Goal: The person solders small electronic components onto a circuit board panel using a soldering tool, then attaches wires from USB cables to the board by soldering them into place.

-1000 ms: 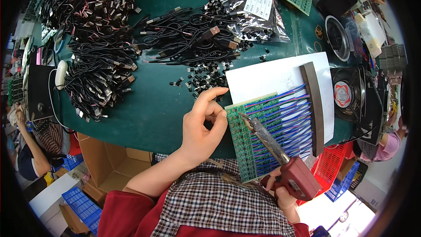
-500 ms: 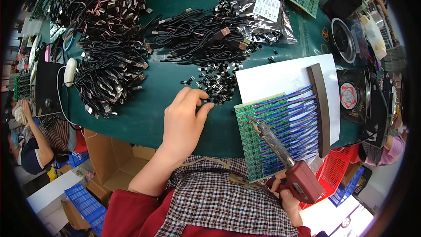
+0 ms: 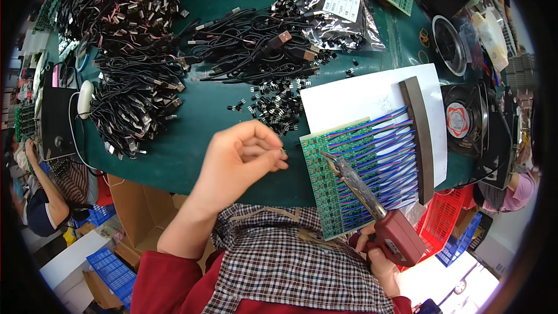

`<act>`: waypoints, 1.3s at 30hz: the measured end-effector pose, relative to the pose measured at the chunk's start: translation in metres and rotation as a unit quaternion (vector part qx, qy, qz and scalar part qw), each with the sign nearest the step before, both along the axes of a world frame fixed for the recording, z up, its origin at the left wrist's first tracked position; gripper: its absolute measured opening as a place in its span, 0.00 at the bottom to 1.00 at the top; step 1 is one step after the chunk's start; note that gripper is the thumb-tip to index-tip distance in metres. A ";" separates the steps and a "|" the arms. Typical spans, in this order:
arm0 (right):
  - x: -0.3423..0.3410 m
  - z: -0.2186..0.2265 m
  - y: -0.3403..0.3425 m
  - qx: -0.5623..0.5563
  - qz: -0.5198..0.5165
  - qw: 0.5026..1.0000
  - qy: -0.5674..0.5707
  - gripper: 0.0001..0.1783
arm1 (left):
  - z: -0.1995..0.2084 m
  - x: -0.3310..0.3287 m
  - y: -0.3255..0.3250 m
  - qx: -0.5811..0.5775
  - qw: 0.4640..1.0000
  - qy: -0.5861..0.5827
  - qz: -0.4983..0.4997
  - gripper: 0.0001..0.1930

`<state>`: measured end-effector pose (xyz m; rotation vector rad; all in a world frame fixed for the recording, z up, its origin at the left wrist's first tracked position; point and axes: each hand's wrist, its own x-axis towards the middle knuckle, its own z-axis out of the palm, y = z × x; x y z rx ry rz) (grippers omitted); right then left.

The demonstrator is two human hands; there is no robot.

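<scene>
On the green surface (image 3: 192, 122), the circuit board (image 3: 343, 192) lies near right, under the soldering iron (image 3: 372, 203) gripped in the closed right hand (image 3: 381, 259). Just left of the board, the left hand (image 3: 241, 160) pinches 1 small component (image 3: 283, 152) at its fingertips. More components (image 3: 276, 107) lie heaped just beyond.

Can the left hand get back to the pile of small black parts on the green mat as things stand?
Probably yes. The left hand hangs just short of the pile of small black parts, with only bare green mat between them; the cable bundles lie off to the side.
</scene>
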<state>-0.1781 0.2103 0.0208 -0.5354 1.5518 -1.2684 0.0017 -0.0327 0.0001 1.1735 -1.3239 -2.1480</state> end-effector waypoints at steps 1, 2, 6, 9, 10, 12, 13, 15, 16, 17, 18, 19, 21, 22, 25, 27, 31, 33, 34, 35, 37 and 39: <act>-0.001 0.000 -0.001 0.004 0.011 1.000 -0.001 0.31 | 0.004 -0.005 0.006 0.024 1.000 0.006 0.013 0.07; -0.003 0.000 -0.001 0.009 0.020 1.000 -0.002 0.31 | 0.001 -0.009 0.014 0.018 0.999 0.022 0.023 0.08; -0.009 -0.001 0.002 0.012 0.059 0.998 0.005 0.32 | -0.009 -0.021 0.031 -0.002 0.997 0.052 0.060 0.08; -0.007 0.001 -0.002 0.029 0.048 0.998 0.005 0.32 | -0.012 -0.029 0.035 -0.019 0.995 0.042 0.088 0.08; -0.006 0.000 -0.002 0.027 0.042 0.999 -0.001 0.33 | -0.013 -0.030 0.035 -0.030 0.995 0.031 0.094 0.08; -0.005 0.000 -0.003 0.024 0.035 0.999 -0.006 0.33 | -0.013 -0.032 0.036 -0.040 0.994 0.019 0.099 0.09; -0.005 0.001 -0.003 0.030 0.037 0.999 -0.012 0.33 | -0.014 -0.033 0.037 -0.073 0.993 -0.003 0.093 0.09; -0.005 0.001 -0.005 0.036 0.040 0.998 -0.018 0.33 | -0.014 -0.034 0.036 -0.105 0.990 -0.025 0.086 0.09; -0.006 0.002 -0.007 0.042 0.049 0.998 -0.011 0.32 | -0.014 -0.035 0.036 -0.105 0.990 -0.022 0.090 0.09; -0.006 0.002 -0.008 0.047 0.058 0.997 -0.004 0.31 | -0.014 -0.035 0.036 -0.105 0.990 -0.020 0.094 0.09; -0.006 0.002 -0.009 0.048 0.058 0.997 -0.004 0.31 | -0.015 -0.035 0.036 -0.104 0.990 -0.020 0.094 0.09; -0.006 0.001 -0.010 0.042 0.065 0.997 0.006 0.30 | -0.016 -0.035 0.036 -0.102 0.990 -0.015 0.097 0.10; -0.005 0.000 -0.013 0.036 0.072 0.997 0.017 0.29 | -0.018 -0.035 0.037 -0.099 0.990 -0.010 0.100 0.10; -0.004 0.000 -0.014 0.040 0.071 0.996 0.027 0.28 | -0.019 -0.035 0.036 -0.096 0.990 -0.004 0.102 0.10; -0.011 -0.010 -0.003 0.046 0.100 0.991 0.070 0.20 | -0.019 -0.034 0.035 -0.091 0.991 0.000 0.097 0.10; -0.012 -0.012 0.001 0.048 0.130 0.985 0.103 0.15 | -0.017 -0.033 0.032 -0.089 0.992 -0.001 0.089 0.11; -0.001 -0.007 -0.006 0.071 0.048 0.994 0.072 0.10 | -0.016 -0.032 0.026 -0.044 0.997 0.012 0.065 0.11; -0.001 -0.006 -0.008 0.077 0.016 0.996 0.045 0.09 | -0.016 -0.032 0.025 -0.036 0.997 0.013 0.065 0.12; -0.001 -0.006 -0.008 0.073 0.023 0.996 0.049 0.08 | -0.016 -0.031 0.024 -0.034 0.998 0.016 0.060 0.12; -0.002 -0.006 -0.008 0.069 0.030 0.996 0.054 0.07 | -0.016 -0.031 0.024 -0.031 0.998 0.018 0.055 0.12; -0.008 -0.018 0.008 0.048 0.065 0.994 0.071 0.16 | -0.016 -0.030 0.023 -0.036 0.998 0.014 0.051 0.12; -0.010 -0.021 0.013 0.028 0.099 0.991 0.089 0.26 | -0.017 -0.030 0.022 -0.040 0.998 0.011 0.046 0.12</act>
